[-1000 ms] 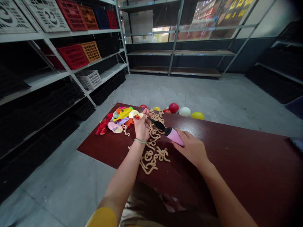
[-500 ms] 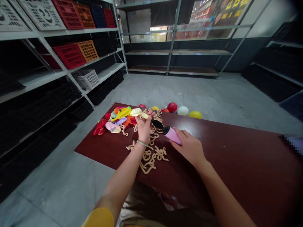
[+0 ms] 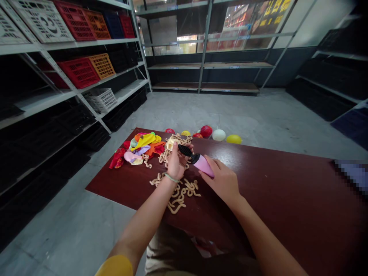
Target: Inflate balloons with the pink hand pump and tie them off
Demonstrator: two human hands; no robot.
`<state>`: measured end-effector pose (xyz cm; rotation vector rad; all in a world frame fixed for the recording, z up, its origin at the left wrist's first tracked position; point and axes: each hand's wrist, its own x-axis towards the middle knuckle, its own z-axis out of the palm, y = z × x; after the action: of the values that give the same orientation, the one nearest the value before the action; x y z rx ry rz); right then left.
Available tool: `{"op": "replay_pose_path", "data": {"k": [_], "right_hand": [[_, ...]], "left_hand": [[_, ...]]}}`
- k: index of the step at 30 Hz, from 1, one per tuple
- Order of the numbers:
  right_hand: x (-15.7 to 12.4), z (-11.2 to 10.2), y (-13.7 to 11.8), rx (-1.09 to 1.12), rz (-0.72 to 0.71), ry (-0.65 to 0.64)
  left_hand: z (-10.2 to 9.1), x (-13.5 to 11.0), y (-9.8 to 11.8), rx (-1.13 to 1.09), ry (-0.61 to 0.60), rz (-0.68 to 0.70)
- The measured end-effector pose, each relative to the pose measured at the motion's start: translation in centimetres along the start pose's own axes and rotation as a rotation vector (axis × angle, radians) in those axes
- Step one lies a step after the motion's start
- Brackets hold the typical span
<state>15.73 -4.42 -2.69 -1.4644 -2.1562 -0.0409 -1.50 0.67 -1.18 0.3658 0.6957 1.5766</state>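
Note:
My left hand [image 3: 176,165] is closed on a limp pale yellow balloon [image 3: 170,144], just past the black front end of a pink hand pump [image 3: 203,165]. Whether the balloon's neck sits on the nozzle, I cannot tell. Wrapped around the pump's pink body is my right hand [image 3: 224,179]. Beneath and around my left hand, curly beige strips [image 3: 192,187] lie loose on the brown table [image 3: 264,203]; they look like thin twisted balloons. A heap of flat coloured balloons [image 3: 145,141] lies to the left of that hand.
Several inflated balloons [image 3: 219,135] rest beyond the table's far edge. Shelving with plastic crates [image 3: 79,71] runs along the left. A metal rack [image 3: 202,65] stands at the back. A blurred, pixelated thing [image 3: 352,174] is at the table's right end.
My left hand has turned and drawn slightly back, bringing the pale yellow balloon closer in around the pump's tip. The pump and my right hand have shifted slightly left in view, as has the whole scene.

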Motion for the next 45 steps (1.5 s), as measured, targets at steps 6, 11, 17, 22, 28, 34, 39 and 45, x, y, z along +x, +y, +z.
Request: {"op": "replay_pose_path", "data": {"k": [6, 11, 17, 22, 28, 34, 39, 45], "right_hand": [[0.2, 0.0, 0.3, 0.02, -0.033, -0.084], [0.6, 0.2, 0.7, -0.012, -0.133, -0.156], [0.4, 0.3, -0.3, -0.039, -0.096, -0.144], [0.6, 0.2, -0.3, -0.139, 0.038, -0.181], [1.3, -0.1, 2.7, -0.256, 0.039, -0.157], [1.2, -0.2, 2.2, -0.313, 0.049, -0.137], [0.8, 0.3, -0.6, -0.225, 0.057, -0.143], [1.2, 0.4, 0.0, -0.238, 0.006, -0.148]], "left_hand": [[0.4, -0.2, -0.2, -0.054, 0.011, 0.198], [0.6, -0.5, -0.5, -0.057, 0.078, 0.231], [0.7, -0.4, -0.8, -0.04, 0.126, 0.296], [0.7, 0.3, 0.2, -0.004, 0.241, 0.373], [-1.1, 1.9, 5.2, -0.06, 0.374, 0.484], [-0.9, 1.9, 5.4, -0.064, 0.371, 0.543], [1.7, 0.3, -0.2, 0.029, 0.172, 0.479], [1.4, 0.4, -0.1, 0.04, 0.178, 0.415]]}}
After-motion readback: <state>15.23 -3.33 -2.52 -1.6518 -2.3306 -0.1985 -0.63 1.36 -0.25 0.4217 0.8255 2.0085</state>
